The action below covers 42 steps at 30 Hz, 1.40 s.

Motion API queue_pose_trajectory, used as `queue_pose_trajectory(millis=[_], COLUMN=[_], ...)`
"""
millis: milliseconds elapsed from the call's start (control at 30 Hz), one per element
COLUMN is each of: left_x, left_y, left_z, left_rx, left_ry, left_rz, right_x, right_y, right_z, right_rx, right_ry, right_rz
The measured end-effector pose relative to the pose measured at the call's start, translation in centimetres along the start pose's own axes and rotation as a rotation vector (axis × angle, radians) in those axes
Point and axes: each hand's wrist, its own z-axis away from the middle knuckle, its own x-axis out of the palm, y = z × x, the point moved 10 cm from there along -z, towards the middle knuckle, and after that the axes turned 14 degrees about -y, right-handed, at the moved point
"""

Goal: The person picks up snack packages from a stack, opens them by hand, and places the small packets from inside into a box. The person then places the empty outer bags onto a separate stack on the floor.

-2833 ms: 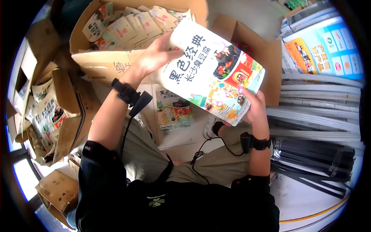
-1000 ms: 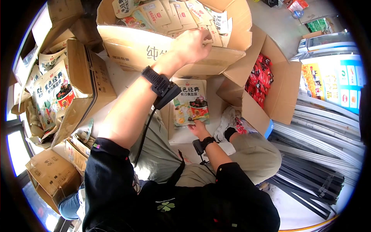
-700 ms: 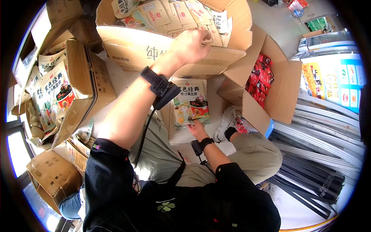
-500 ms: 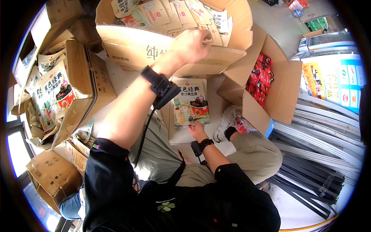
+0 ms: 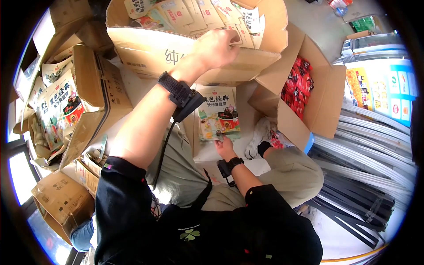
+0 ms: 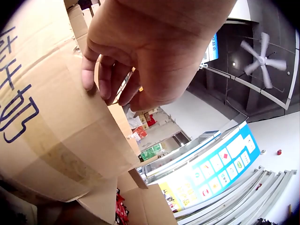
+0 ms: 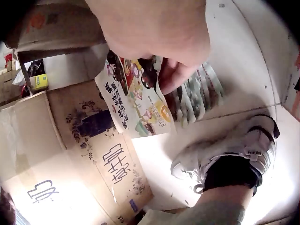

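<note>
In the head view my left hand [image 5: 215, 47] is at the front edge of a large carton [image 5: 145, 51]. Its fingers curl over the edge of the carton flap, as the left wrist view also shows. Several flat pouches lie stacked inside that carton. On the floor before me is a stack of printed pouches, the uppermost pouch [image 5: 218, 108] face up with black lettering and a red bowl picture. My right hand [image 5: 225, 149] pinches that pouch by its lower edge. In the right wrist view its fingers [image 7: 176, 77] are partly hidden, with more pouch edges fanned below.
An open box of red packets [image 5: 297, 88] stands at the right. At the left another carton [image 5: 99, 95] holds pouches. White bars [image 5: 366, 141] and black strips [image 5: 362, 194] lie along the right. A shoe [image 5: 258, 139] is close beside the pouch stack.
Earliest, both hands held a pouch up in the air; since then the left hand has gone to the carton's edge and the right down to the floor stack. Over the last second both hands barely moved.
</note>
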Motion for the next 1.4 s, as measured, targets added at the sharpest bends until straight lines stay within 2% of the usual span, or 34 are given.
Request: queue_pose_trajectory(millis=[67, 200, 300, 433, 500, 733, 933, 1000, 1100, 1167, 1267, 1333, 1400], left_x=[-0.6, -0.4, -0.4, -0.5, -0.5, -0.5, -0.3, 0.0, -0.2, 0.0, 0.1, -0.1, -0.1], left_y=[0.6, 0.5, 0.4, 0.6, 0.6, 0.5, 0.2, 0.0, 0.3, 0.0, -0.1, 0.2, 0.5], left_z=[0.3, 0.2, 0.1, 0.2, 0.2, 0.2, 0.0, 0.0, 0.0, 0.0, -0.1, 0.1, 0.1], left_rx=[0.097, 0.081, 0.085, 0.110, 0.108, 0.091, 0.066, 0.046, 0.072, 0.016, 0.048, 0.051, 0.056], left_ry=[0.112, 0.082, 0.086, 0.092, 0.090, 0.083, 0.048, 0.027, 0.047, 0.012, 0.028, 0.031, 0.032], left_rz=[-0.039, -0.044, -0.037, -0.039, -0.039, -0.029, -0.018, 0.012, 0.002, -0.007, 0.009, -0.005, -0.014], right_x=[1.0, 1.9, 2.9, 3.8, 3.6, 2.1, 0.8, 2.1, 3.3, 4.2, 3.1, 3.6, 3.4], right_y=[-0.3, -0.7, -0.7, -0.7, -1.8, -2.9, -3.3, -3.2, -3.4, -3.5, -3.5, -2.9, -3.3], right_z=[0.6, -0.8, -0.8, 0.6, 0.6, 0.3, -0.8, -1.5, -0.6, -0.2, -1.0, -1.1, -0.5], right_rx=[-0.011, -0.005, 0.026, 0.065, -0.048, -0.203, -0.189, -0.149, -0.148, -0.142, -0.128, -0.039, -0.056], right_ry=[0.003, -0.049, -0.078, -0.033, 0.002, 0.003, 0.082, -0.023, 0.009, 0.004, -0.004, -0.125, -0.100], right_rz=[0.024, 0.082, -0.019, 0.003, 0.225, 0.261, 0.234, 0.214, 0.211, 0.205, 0.186, 0.113, 0.177])
